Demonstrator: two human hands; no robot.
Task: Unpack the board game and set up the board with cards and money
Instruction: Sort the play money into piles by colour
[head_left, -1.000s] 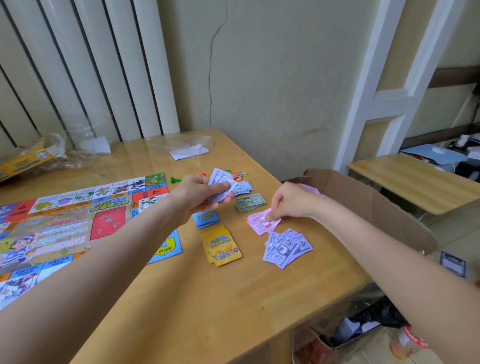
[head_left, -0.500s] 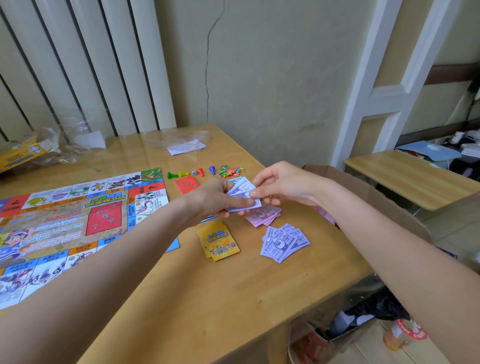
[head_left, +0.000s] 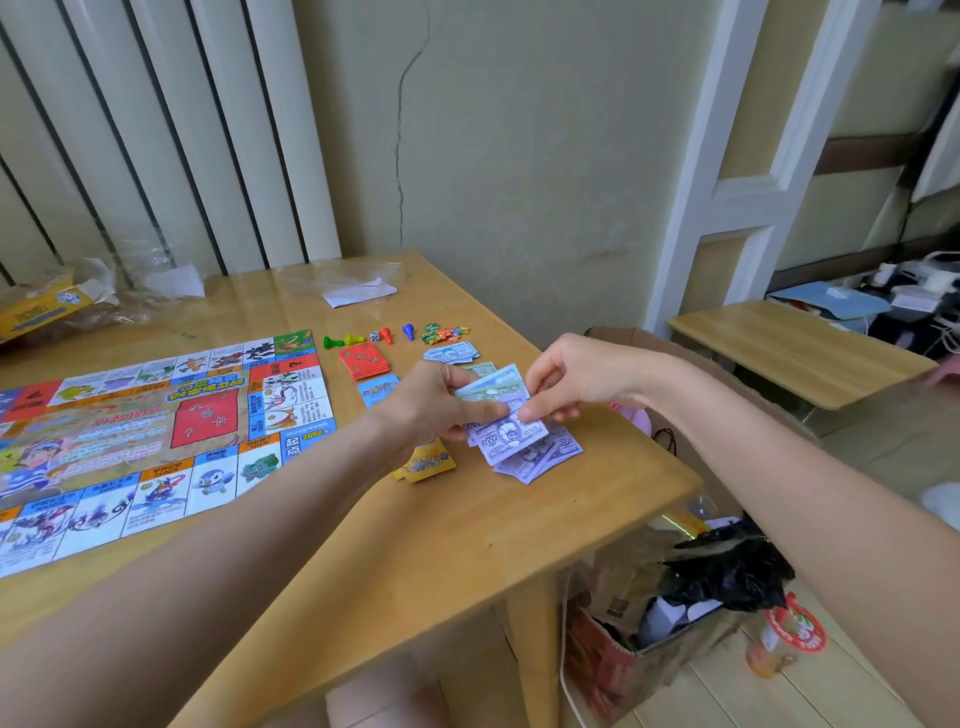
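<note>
A: Both hands over the table edge now; the left hand grips a small wad of play money, fingers curled under it, thumb on top; the right hand pinches one purple note between thumb and forefinger, the other fingers tucked behind.

B: And just beneath them, the purple pile fanned on the wooden table; I judge that note belongs there, sorting by colour.

A: The board lies flat to the left, well apart from the money; red cards and blue cards sit beside its corner; yellow cards are half hidden under the left wrist.

B: Further back, a blue-grey stack of notes, the pawns in a row, a die among them; tidy enough.

A: To do this well, I would say: peel one note only, so slide the thumb to separate it before lifting; thin paper clings.

B: Agreed; lay it square on the pile rather than dropping it, since the fan sits near the table's edge and a loose note could slip off towards the cardboard box below.

A: Keep the left grip firm meanwhile, or the wad splays.
</note>
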